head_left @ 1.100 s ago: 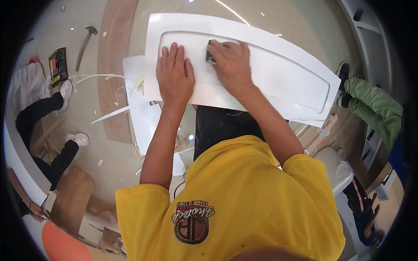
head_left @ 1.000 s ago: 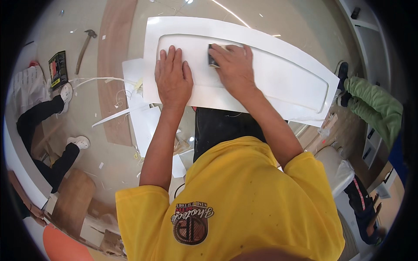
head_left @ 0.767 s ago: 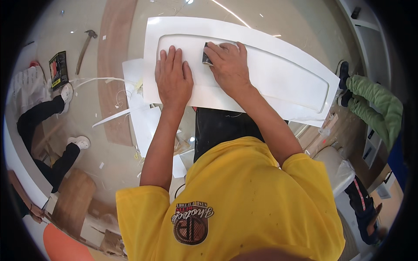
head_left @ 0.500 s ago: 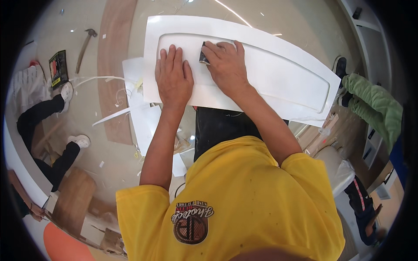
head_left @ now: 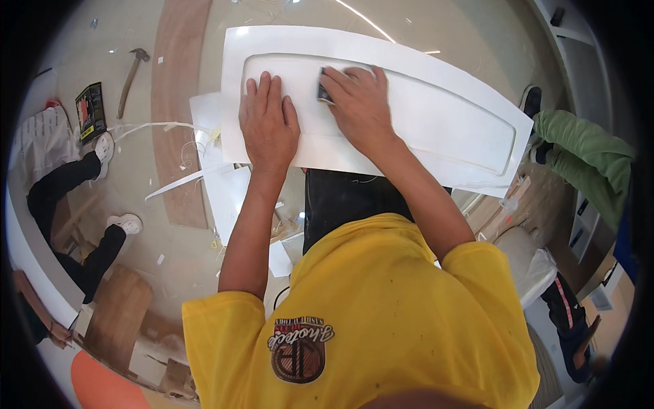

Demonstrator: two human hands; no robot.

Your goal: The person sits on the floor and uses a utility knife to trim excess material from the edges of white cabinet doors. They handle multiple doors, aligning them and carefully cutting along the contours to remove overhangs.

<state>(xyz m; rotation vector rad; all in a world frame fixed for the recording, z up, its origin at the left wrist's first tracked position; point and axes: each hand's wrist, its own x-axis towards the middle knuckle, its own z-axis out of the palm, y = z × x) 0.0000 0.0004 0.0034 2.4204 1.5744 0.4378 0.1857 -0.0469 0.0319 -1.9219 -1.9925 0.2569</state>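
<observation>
Across my lap lies a white door-like panel [head_left: 436,116] with a recessed middle and a curved far edge. My left hand [head_left: 270,126] rests flat on its left part, fingers stretched out. My right hand [head_left: 361,105] is wrapped over a small dark block [head_left: 325,87], which looks like a sanding block, and presses it on the recessed face. The palm covers most of the block; only its left end shows. Some blur lies on the right fingers.
A hammer [head_left: 133,82] and a long brown wooden board [head_left: 178,102] lie on the floor to the left. White offcuts [head_left: 228,194] sit beside the panel. One person's legs [head_left: 65,180] are at left; another in green trousers [head_left: 586,146] is close to the panel's right end.
My right hand has shifted slightly right and nearer with the block. The panel's left end and my left hand have moved a little to the left.
</observation>
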